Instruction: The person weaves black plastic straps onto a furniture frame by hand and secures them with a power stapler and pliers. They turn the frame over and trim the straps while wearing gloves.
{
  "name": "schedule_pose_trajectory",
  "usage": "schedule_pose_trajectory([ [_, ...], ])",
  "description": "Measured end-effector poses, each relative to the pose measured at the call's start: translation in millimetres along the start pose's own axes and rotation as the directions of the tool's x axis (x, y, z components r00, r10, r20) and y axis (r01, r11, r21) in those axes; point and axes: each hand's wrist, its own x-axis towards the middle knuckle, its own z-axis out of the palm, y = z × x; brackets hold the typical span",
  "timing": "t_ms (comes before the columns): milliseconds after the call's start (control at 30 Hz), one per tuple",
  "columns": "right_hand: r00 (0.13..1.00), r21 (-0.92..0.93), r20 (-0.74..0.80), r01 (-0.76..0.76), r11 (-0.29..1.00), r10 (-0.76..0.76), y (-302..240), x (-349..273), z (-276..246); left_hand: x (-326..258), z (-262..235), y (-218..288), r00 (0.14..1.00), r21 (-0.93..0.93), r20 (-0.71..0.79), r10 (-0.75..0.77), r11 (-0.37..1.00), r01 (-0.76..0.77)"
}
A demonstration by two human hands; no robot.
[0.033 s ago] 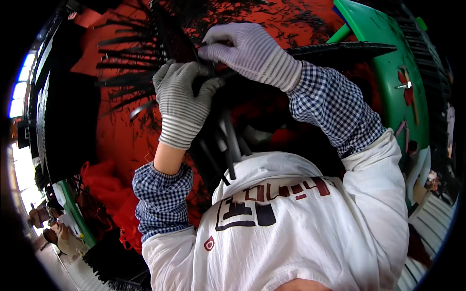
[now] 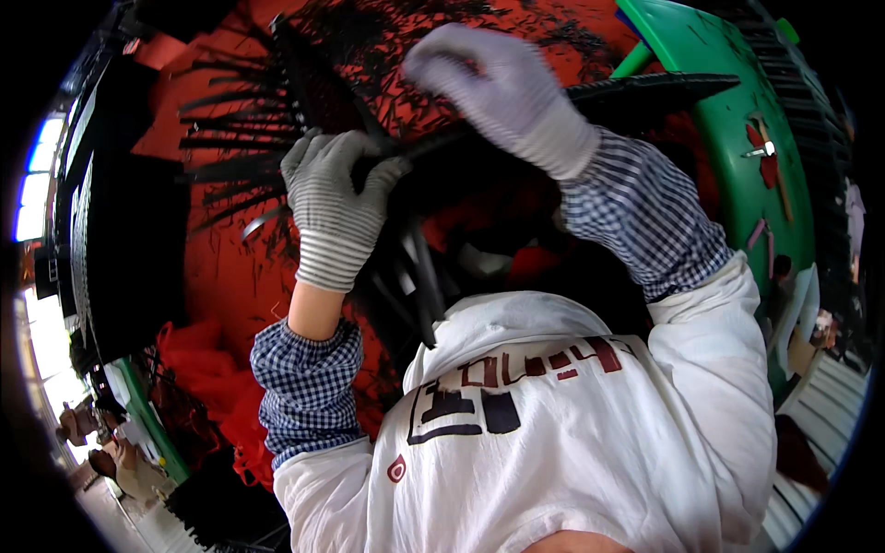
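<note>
With fingers clenched, the grey-striped-gloved left hand [image 2: 334, 207] grips the long black toothed plastic strip [image 2: 645, 90] over the red surface [image 2: 230, 276], while the white-gloved right hand [image 2: 502, 92] curls onto its upper edge.

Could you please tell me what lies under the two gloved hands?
Under the left hand and right hand lie black strips on a red sheet. The hands and checked cuffs cover where the strips join.

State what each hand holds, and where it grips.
Left hand grips black strips where they bunch together. Right hand pinches the same bunch farther along.
</note>
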Motion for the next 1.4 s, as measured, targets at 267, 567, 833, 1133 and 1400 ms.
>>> schedule_pose_trajectory([
  [267, 0.772, -0.481, -0.633, -0.452, 0.751, 0.060, 85, -172, -214, 9, 15, -30, 0.988, -0.113, 0.157, -0.004, 0.993, 0.022],
  [567, 0.131, -0.168, -0.984, -0.896, -0.412, 0.117, 120, -400, -327, 63, 52, -121, 0.915, -0.511, 0.193, -0.354, 0.760, 0.402],
  [833, 0.216, -0.278, -0.952, -0.905, -0.323, 0.215, 131, -577, -419, 70, 51, -35, 0.972, -0.444, 0.221, -0.077, 0.880, 0.170],
  [1133, 0.197, -0.192, -0.980, -0.874, 0.446, -0.034, 61, -422, -449, 42, 46, -66, 0.907, -0.267, 0.356, -0.224, 0.906, 0.329],
  [1400, 0.558, 0.224, -0.654, -0.502, 0.835, 0.511, 27, -235, -338, 37, 52, -57, 0.971, -0.135, 0.166, -0.174, 0.971, 0.198],
])
